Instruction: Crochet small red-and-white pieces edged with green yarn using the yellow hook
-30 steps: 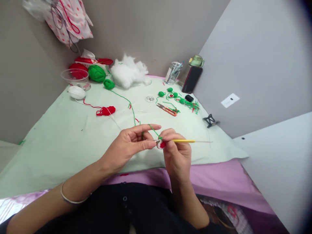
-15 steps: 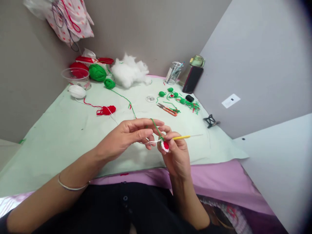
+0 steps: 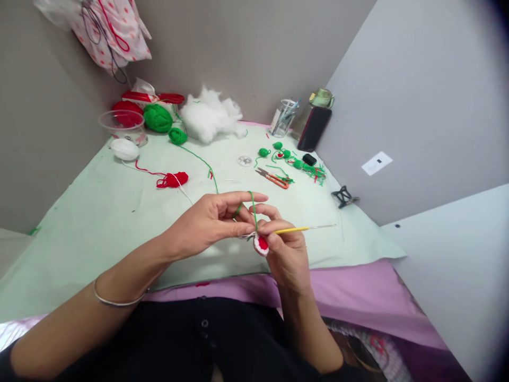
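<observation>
My left hand [image 3: 217, 220] has green yarn [image 3: 254, 209] looped over its outstretched index finger. Its thumb and another finger pinch white yarn ends beside a small red and white crocheted piece [image 3: 261, 245]. My right hand [image 3: 288, 249] is closed on a yellow-handled crochet hook [image 3: 292, 230], whose metal tip points right, and its fingertips also touch the crocheted piece. Both hands meet over the front of the table. From my left hand the green yarn runs back to a small green ball [image 3: 177, 136].
On the pale green cloth [image 3: 99, 233] lie a red yarn bundle [image 3: 177, 180], a white ball [image 3: 124, 149], orange snips [image 3: 272, 178] and several green crocheted pieces [image 3: 298, 164]. Behind stand white stuffing [image 3: 212, 116], a clear cup [image 3: 283, 119] and a phone [image 3: 314, 129].
The crocheted piece has moved slightly left and down. My left thumb has come in to the white yarn beside it. The hook has shifted a little, its tip further right.
</observation>
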Action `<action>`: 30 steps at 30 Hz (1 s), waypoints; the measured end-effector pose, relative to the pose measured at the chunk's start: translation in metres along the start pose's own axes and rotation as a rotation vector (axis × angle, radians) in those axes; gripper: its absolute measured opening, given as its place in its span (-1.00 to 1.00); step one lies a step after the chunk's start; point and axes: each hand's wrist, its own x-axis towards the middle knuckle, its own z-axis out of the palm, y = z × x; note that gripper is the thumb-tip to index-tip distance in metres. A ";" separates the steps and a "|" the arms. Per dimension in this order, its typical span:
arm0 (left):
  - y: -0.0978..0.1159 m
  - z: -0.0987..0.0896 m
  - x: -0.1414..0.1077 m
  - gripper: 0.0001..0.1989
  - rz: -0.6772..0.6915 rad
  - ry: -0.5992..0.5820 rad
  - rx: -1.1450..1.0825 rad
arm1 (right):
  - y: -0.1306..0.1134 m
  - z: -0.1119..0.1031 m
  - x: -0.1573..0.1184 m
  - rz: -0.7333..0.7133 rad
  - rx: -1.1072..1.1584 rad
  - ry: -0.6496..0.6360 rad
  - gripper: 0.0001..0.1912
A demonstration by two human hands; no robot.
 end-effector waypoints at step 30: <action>-0.039 0.023 -0.018 -0.65 0.634 0.503 0.756 | 0.005 0.027 -0.013 -0.513 -0.584 0.331 -0.58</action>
